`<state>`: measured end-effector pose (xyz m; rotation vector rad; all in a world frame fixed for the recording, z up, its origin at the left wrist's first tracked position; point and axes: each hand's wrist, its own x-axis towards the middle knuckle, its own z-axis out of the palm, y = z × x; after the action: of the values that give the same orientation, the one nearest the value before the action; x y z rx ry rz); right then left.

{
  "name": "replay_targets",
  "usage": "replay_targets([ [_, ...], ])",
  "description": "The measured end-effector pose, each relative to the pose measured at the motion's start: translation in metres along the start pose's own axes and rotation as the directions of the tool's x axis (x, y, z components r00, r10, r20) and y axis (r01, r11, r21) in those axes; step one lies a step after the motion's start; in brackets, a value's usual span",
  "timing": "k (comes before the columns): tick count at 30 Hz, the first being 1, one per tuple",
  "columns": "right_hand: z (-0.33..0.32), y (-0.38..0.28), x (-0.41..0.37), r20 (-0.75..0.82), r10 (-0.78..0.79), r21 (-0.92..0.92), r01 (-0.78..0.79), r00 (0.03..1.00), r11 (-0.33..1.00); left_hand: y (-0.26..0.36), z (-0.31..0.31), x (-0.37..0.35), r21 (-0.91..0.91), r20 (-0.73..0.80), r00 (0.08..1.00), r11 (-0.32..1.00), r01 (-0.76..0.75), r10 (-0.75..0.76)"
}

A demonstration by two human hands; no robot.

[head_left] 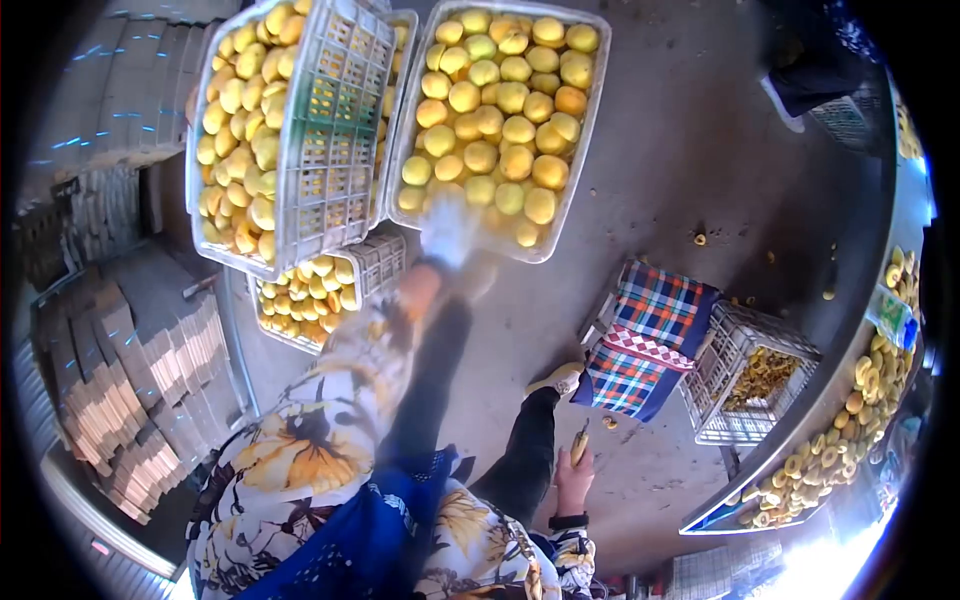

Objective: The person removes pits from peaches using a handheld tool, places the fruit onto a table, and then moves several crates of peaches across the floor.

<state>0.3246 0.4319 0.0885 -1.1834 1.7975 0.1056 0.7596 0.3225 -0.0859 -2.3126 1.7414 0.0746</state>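
My left hand [449, 236], in a whitish glove and smeared by motion, reaches to the near edge of a white plastic crate [578, 170] of yellow peaches [515, 160]; its fingers do not show clearly. Low on the other side, my right hand [573, 482] is bare and closed round a small tool with a yellow-brown handle [580, 446]. The kind of tool I cannot tell. Left of the crate stands another crate [330, 140], raised higher and also full of peaches. Beneath it, a lower crate [378, 262] holds more of them.
A stool with a plaid cushion [650, 340] stands beside a crate [712, 385] of brownish scraps. Cut fruit rings [825, 460] lie along the table [880, 250] at right. Stacked flattened cardboard [140, 370] is at left. Another person's leg [815, 75] shows at upper right.
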Motion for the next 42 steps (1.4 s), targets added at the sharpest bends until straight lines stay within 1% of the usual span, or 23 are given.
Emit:
replay_targets([
  [2,0.007,0.034,0.001,-0.028,0.018,0.103,-0.015,0.999,0.995,0.019,-0.082,-0.025,-0.336,0.281,0.959,0.932,0.136,-0.039],
  [4,0.007,0.059,-0.005,-0.011,0.029,0.085,-0.028,1.000,0.996,0.036,-0.171,-0.032,-0.278,0.677,0.725,0.957,0.088,0.129],
  [6,-0.001,0.052,-0.025,0.015,0.069,0.088,-0.070,0.998,0.994,0.046,-0.162,-0.086,-0.541,0.531,0.846,0.789,0.290,0.053],
  [7,-0.003,0.044,-0.028,0.026,0.079,0.088,-0.081,0.997,0.993,0.046,-0.100,-0.131,-0.538,0.385,0.914,0.836,0.109,0.129],
  [9,-0.015,0.034,-0.044,0.070,0.126,0.110,-0.133,0.990,0.985,0.054,-0.080,-0.170,-0.534,0.376,0.911,0.843,0.063,0.170],
  [11,-0.030,-0.001,-0.054,0.126,0.242,0.140,-0.259,0.962,0.956,0.062,-0.106,-0.162,-0.535,0.339,0.934,0.839,0.095,0.110],
  [13,-0.010,0.057,-0.049,0.028,0.081,0.048,-0.082,0.996,0.995,0.071,-0.133,-0.124,-0.555,0.217,0.976,0.817,0.154,-0.036],
  [14,-0.001,0.081,-0.048,-0.007,0.001,-0.009,-0.001,1.000,1.000,0.067,-0.125,-0.103,-0.582,0.249,0.968,0.796,0.167,-0.021],
  [15,-0.002,0.077,-0.048,0.029,0.080,0.067,-0.082,0.996,0.994,0.055,-0.045,-0.096,-0.437,0.069,0.991,0.896,-0.076,0.118],
  [16,-0.010,0.056,-0.051,0.074,0.156,0.139,-0.166,0.985,0.976,0.056,-0.067,-0.065,-0.553,0.139,0.981,0.811,0.191,-0.137],
  [17,-0.012,0.045,-0.050,0.121,0.230,0.204,-0.251,0.966,0.946,0.052,-0.093,-0.044,-0.427,-0.008,0.998,0.903,0.054,-0.064],
  [18,-0.007,0.050,-0.048,0.125,0.232,0.174,-0.251,0.965,0.952,0.034,-0.036,-0.034,-0.279,-0.110,0.994,0.960,-0.022,-0.009],
  [19,-0.003,0.057,-0.047,0.127,0.235,0.144,-0.253,0.964,0.957,0.028,0.000,-0.021,-0.348,0.027,0.961,0.899,0.266,-0.274],
  [21,0.008,0.057,-0.046,0.153,0.268,0.127,-0.288,0.951,0.949,0.016,-0.017,0.007,-0.161,0.150,0.851,0.837,0.523,-0.502],
  [24,0.020,0.054,-0.044,0.186,0.267,0.124,-0.292,0.946,0.948,-0.005,-0.009,0.028,0.045,0.273,0.825,0.863,0.503,-0.495],
  [26,0.037,0.078,-0.044,0.163,0.143,0.089,-0.159,0.976,0.983,-0.020,0.009,0.037,0.006,0.340,0.855,0.910,0.415,-0.392],
  [27,0.037,0.068,-0.042,0.189,0.194,0.102,-0.215,0.963,0.971,-0.025,0.016,0.040,-0.019,0.372,0.864,0.928,0.373,-0.339],
  [29,0.029,0.026,-0.038,0.240,0.292,0.119,-0.326,0.926,0.938,-0.023,0.016,0.052,0.040,0.373,0.878,0.950,0.309,-0.301],
  [34,0.046,0.058,-0.022,0.199,0.167,0.025,-0.175,0.966,0.984,-0.031,0.035,0.063,-0.006,0.376,0.912,0.984,0.177,-0.162],
  [38,0.046,0.050,0.000,0.137,0.037,-0.065,-0.029,0.990,0.997,-0.025,0.052,0.072,0.199,0.199,0.959,0.967,0.162,-0.201],
  [40,0.033,0.002,0.013,0.201,0.264,-0.061,-0.256,0.944,0.965,-0.027,0.034,0.080,0.101,0.404,0.908,0.992,0.071,-0.107],
  [41,0.034,-0.018,0.019,0.233,0.366,-0.055,-0.364,0.901,0.930,-0.027,0.022,0.082,0.085,0.403,0.907,0.992,0.095,-0.121],
  [42,0.041,-0.017,0.022,0.222,0.333,-0.055,-0.329,0.917,0.943,-0.031,0.019,0.083,0.079,0.422,0.898,0.992,0.097,-0.121],
])
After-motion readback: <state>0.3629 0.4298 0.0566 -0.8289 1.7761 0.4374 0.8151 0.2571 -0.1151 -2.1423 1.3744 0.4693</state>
